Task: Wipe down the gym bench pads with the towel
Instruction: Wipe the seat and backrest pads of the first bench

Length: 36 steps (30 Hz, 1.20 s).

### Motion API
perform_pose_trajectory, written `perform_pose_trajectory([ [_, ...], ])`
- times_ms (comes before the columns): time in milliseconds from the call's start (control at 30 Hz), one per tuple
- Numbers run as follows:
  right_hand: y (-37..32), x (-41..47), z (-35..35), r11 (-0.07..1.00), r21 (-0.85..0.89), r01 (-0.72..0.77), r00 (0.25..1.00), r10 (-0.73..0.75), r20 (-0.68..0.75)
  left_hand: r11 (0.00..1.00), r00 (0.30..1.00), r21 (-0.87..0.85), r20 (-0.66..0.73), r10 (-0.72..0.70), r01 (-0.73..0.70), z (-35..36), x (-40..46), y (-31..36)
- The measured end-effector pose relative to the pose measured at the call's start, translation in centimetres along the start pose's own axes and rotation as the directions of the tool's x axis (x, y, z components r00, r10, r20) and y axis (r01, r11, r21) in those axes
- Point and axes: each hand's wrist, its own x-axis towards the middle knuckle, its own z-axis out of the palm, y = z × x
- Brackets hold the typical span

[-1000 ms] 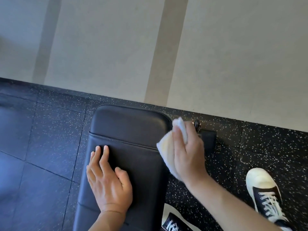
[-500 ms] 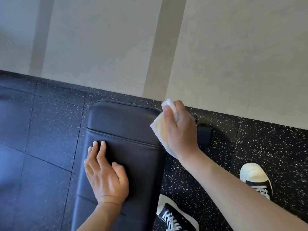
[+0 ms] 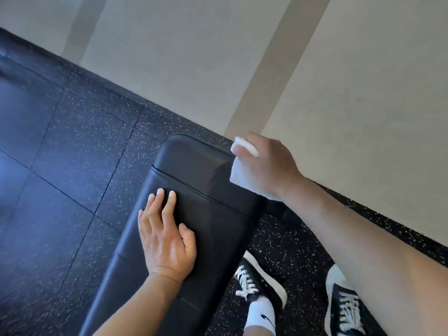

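From where I stand, the speckled black rubber floor [image 3: 72, 146] and the pale wall [image 3: 194, 57] behind it fill most of the room. Across the floor runs the black gym bench pad [image 3: 206, 214], its rounded far end close to the wall, a stitched seam crossing it near that end.

The person leans over it, two dark sneakers with white laces planted on the floor to the right of the pad [image 3: 260, 277].

The left hand [image 3: 167, 241] lies flat on the top of the pad, fingers straight and spread, holding nothing, only bracing.

The right hand [image 3: 266, 166] is curled round the white towel [image 3: 238, 174], gripping it in a bunch at the pad's far right corner. The towel touches the pad's right edge there, a corner of cloth poking out above the fingers.

How far along is it? My guess is mid-task. The towel sits at the side of the head end, so the edge wipe looks to be under way. The pad shows no clear wet streak or sheen that would tell wiped from unwiped. The stretch under the left hand and the near length running out of view cannot be judged; any other pads of the bench are not visible.
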Motion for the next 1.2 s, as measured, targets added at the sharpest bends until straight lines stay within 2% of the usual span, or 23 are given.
perform_pose_trajectory([
  [100,-1.0,1.0,0.1,0.998,-0.065,-0.025,0.996,0.030,0.082,1.000,1.000,0.002,0.018,0.008,-0.008,0.0,-0.1,-0.2],
  [233,-0.9,-0.3,-0.6,0.995,0.050,-0.083,0.996,0.082,0.024,1.000,0.999,-0.001,0.047,0.013,-0.013,-0.1,0.2,-0.5],
  [400,0.0,-2.0,-1.4,0.993,0.064,-0.102,0.994,0.100,0.035,0.999,0.998,-0.040,0.067,0.015,-0.013,-0.5,0.1,-0.3],
  [533,-1.4,1.1,0.2,0.994,-0.098,-0.046,0.998,0.050,0.042,0.998,0.994,-0.062,0.113,-0.008,0.015,-1.7,0.7,0.0],
  [667,-6.2,6.7,3.6,0.991,-0.105,0.077,0.983,-0.057,0.175,0.988,0.988,-0.126,0.134,-0.074,0.091,-3.4,2.9,1.3],
  [800,-7.8,9.3,5.5,0.996,-0.033,0.087,0.966,-0.076,0.247,0.983,0.986,-0.133,0.127,-0.107,0.124,-3.9,7.0,2.0],
  [933,-4.4,7.1,2.9,0.993,0.021,0.112,0.964,-0.114,0.241,0.975,0.991,-0.196,0.108,-0.082,0.102,-2.3,11.2,3.4],
  [1067,0.8,2.8,-1.1,0.994,0.089,0.059,0.965,-0.080,0.249,0.944,0.976,-0.249,0.019,-0.218,0.215,-0.2,12.9,4.6],
  [1200,2.6,1.9,-1.7,0.989,0.130,0.066,0.966,-0.096,0.242,0.945,0.970,-0.234,-0.025,-0.241,0.228,0.2,12.9,4.8],
])
